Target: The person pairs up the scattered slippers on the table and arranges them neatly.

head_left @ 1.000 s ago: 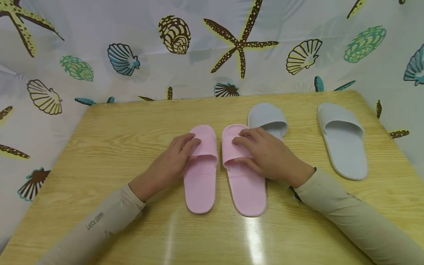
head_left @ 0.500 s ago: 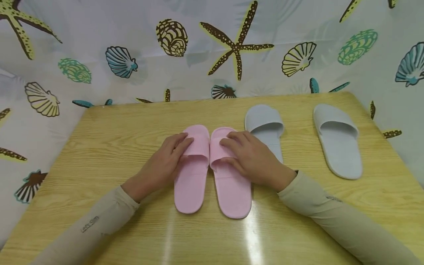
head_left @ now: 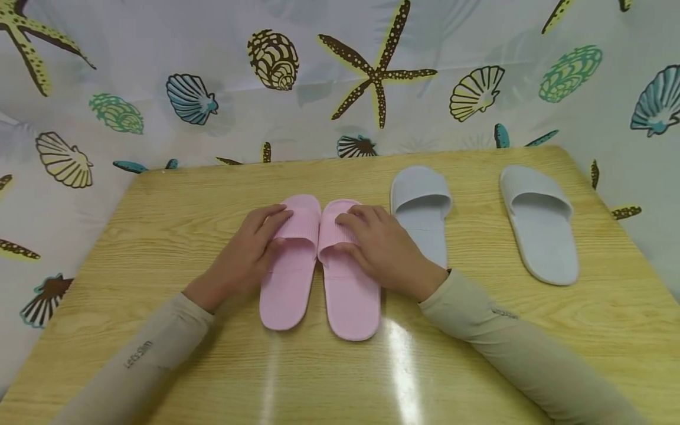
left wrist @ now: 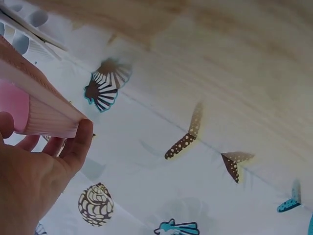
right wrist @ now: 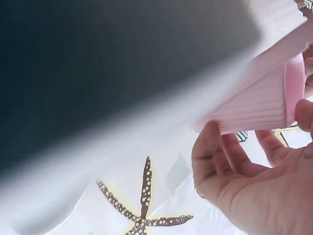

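Observation:
Two pink slide slippers lie side by side with toes pointing away, their ribbed straps meeting at the inner sides and their heels spread apart. My left hand (head_left: 241, 251) grips the strap of the left pink slipper (head_left: 287, 292) from its outer side, fingers over the top and thumb at the strap's opening. On the other side, my right hand (head_left: 385, 251) holds the strap of the right pink slipper (head_left: 353, 304) the same way. In the left wrist view, fingertips bend round the ribbed strap (left wrist: 51, 120); the right wrist view has the ribbed strap (right wrist: 259, 107) between thumb and fingers.
A grey slipper (head_left: 422, 189) lies just right of my right hand, its heel partly hidden behind that hand. Farther right is another grey slipper (head_left: 547, 236). All stand on a wood-grain table (head_left: 175, 224), backed by a shell-patterned cloth (head_left: 319, 106).
Both hands have moved left with the pink slippers. The gap between the slippers has closed at the straps, and more of the nearer grey slipper shows.

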A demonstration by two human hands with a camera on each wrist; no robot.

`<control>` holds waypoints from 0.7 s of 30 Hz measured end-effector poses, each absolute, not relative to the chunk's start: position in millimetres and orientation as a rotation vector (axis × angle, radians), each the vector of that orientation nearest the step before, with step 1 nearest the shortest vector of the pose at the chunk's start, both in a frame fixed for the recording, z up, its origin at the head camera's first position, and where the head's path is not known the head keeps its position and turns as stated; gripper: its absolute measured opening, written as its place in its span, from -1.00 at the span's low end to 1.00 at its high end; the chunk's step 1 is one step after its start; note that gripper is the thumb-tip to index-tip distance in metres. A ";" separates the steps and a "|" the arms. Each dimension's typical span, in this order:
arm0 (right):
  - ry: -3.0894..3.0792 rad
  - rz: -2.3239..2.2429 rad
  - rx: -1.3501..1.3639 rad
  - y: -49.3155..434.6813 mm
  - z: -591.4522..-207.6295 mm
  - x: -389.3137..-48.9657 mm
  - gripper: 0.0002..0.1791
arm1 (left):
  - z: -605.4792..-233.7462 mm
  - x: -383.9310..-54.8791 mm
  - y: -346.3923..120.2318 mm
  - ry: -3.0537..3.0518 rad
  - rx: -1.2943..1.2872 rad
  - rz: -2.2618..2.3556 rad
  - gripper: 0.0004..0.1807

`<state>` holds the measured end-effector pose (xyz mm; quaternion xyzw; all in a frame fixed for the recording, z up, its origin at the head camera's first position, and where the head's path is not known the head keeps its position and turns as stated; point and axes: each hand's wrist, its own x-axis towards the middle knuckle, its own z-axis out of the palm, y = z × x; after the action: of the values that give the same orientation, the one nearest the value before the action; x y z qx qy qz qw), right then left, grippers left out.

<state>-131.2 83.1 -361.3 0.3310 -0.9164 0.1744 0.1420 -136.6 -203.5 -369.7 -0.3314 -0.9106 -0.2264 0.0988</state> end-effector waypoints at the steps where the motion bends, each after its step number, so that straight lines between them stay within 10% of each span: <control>1: -2.656 0.505 0.939 80.0 -360.9 -130.7 -0.58 | -369.5 -137.2 -205.5 -2.697 -0.975 -0.680 -0.47; 21: -2.694 0.530 0.867 37.4 -363.8 -136.7 -0.58 | -372.8 -145.2 -229.6 -2.644 -0.924 -0.665 -0.50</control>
<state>-136.7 37.4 -363.8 0.2984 -0.9277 0.1823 0.1307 -145.2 -229.6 -372.8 -0.3182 -0.9106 -0.2289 0.1312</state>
